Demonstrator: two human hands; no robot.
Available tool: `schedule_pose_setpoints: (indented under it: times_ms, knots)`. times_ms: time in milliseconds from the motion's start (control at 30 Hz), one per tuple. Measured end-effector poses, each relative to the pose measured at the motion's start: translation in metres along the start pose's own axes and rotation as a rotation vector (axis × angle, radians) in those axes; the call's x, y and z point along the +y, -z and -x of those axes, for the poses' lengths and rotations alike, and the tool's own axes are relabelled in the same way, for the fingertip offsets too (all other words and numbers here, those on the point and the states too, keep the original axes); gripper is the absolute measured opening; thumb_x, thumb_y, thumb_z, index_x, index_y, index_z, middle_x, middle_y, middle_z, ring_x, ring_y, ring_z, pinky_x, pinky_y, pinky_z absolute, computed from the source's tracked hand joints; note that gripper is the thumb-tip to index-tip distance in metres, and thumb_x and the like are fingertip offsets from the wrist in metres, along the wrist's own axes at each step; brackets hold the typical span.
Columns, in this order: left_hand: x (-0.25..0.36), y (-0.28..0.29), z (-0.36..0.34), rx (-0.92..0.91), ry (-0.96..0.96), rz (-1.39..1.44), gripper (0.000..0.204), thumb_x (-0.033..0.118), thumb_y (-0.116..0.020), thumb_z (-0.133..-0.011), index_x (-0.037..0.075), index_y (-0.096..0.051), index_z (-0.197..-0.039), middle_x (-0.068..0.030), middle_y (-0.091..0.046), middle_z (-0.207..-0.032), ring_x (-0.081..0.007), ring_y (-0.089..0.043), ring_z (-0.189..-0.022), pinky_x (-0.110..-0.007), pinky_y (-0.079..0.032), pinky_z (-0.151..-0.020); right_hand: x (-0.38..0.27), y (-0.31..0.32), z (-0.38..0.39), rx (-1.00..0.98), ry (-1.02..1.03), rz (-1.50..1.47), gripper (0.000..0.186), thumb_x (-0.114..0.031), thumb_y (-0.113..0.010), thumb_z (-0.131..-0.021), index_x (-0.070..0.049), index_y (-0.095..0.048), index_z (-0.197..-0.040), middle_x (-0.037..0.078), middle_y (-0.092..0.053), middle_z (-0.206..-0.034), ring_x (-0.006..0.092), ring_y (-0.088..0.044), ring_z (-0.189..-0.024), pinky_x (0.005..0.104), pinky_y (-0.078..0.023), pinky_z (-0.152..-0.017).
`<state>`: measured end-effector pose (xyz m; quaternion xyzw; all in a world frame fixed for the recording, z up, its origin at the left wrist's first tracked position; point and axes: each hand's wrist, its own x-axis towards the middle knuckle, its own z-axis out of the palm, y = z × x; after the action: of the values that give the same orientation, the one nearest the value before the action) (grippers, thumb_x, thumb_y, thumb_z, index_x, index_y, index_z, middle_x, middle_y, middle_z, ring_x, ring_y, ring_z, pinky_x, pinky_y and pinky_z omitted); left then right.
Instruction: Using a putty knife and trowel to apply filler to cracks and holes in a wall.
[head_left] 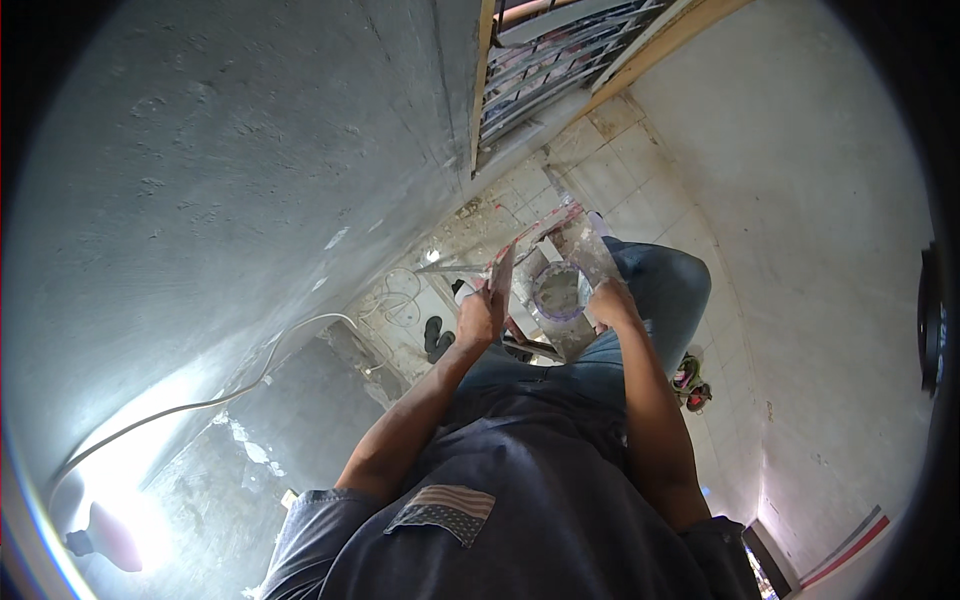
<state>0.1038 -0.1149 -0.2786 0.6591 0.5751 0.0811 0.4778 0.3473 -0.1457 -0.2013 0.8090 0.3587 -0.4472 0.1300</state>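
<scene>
In front of my lap is a round tub with a pale purple, plaster-smeared rim and greyish contents. Around it lies a flat, plaster-spattered board. On the tub's left, my left hand is closed around the edge of a narrow upright panel with red-and-white marks. My right hand is curled at the tub's right rim; whatever its fingers grip is hidden. My bent knee in jeans is right beside the tub.
A grey plastered wall rises on the left, a pale wall on the right. A barred window is ahead. A white cable runs to a bright lamp. Dark slippers and colourful shoes lie on the tiles.
</scene>
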Motion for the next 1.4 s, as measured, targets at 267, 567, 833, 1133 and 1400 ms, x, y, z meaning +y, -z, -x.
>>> schedule_pose_setpoints:
  times_ms: [267, 567, 833, 1133, 1400]
  knots:
    - [0.034, -0.028, -0.003, -0.077, -0.084, -0.137, 0.033, 0.026, -0.047, -0.094, 0.005, -0.057, -0.117, -0.0220, -0.067, -0.081, -0.0396, -0.066, -0.071, -0.050, -0.052, -0.064, -0.003, -0.027, -0.023, 0.102, -0.015, 0.122, 0.028, -0.013, -0.052, -0.077, 0.007, -0.067, -0.090, 0.027, -0.067, -0.094, 0.0377, -0.063, -0.100, 0.0406, -0.047, -0.094]
    - [0.037, -0.054, -0.007, -0.109, -0.159, -0.215, 0.029, 0.021, -0.044, -0.095, 0.005, -0.057, -0.116, -0.0189, -0.068, -0.092, -0.0363, -0.067, -0.077, -0.047, -0.053, -0.068, 0.023, -0.049, -0.060, 0.087, 0.040, 0.227, 0.034, -0.018, -0.052, -0.078, 0.007, -0.068, -0.096, 0.026, -0.064, -0.104, 0.0396, -0.060, -0.104, 0.0423, -0.047, -0.094]
    - [0.048, -0.056, -0.013, -0.061, 0.052, -0.125, 0.022, 0.023, -0.052, -0.090, 0.009, -0.062, -0.103, -0.0202, -0.067, -0.082, -0.0380, -0.066, -0.079, -0.048, -0.052, -0.069, 0.029, -0.042, -0.051, 0.104, 0.159, 0.064, 0.028, -0.019, -0.054, -0.078, -0.003, -0.071, -0.094, 0.025, -0.063, -0.105, 0.0427, -0.060, -0.100, 0.0454, -0.047, -0.091]
    - [0.050, -0.059, -0.026, -0.117, 0.114, -0.205, 0.027, 0.025, -0.057, -0.087, 0.011, -0.063, -0.109, -0.0190, -0.068, -0.086, -0.0361, -0.067, -0.082, -0.045, -0.053, -0.072, -0.009, -0.004, 0.002, 0.218, 0.028, 0.182, 0.029, -0.016, -0.048, -0.085, -0.003, -0.069, -0.099, 0.022, -0.065, -0.103, 0.0374, -0.061, -0.100, 0.0449, -0.048, -0.088]
    - [0.052, -0.066, -0.032, -0.095, 0.239, -0.196, 0.025, 0.022, -0.060, -0.081, 0.009, -0.067, -0.101, -0.0190, -0.068, -0.087, -0.0364, -0.067, -0.085, -0.044, -0.053, -0.076, -0.014, -0.012, -0.027, 0.103, 0.099, 0.296, 0.028, -0.014, -0.052, -0.081, 0.004, -0.066, -0.097, 0.024, -0.066, -0.100, 0.0380, -0.063, -0.099, 0.0419, -0.049, -0.089]
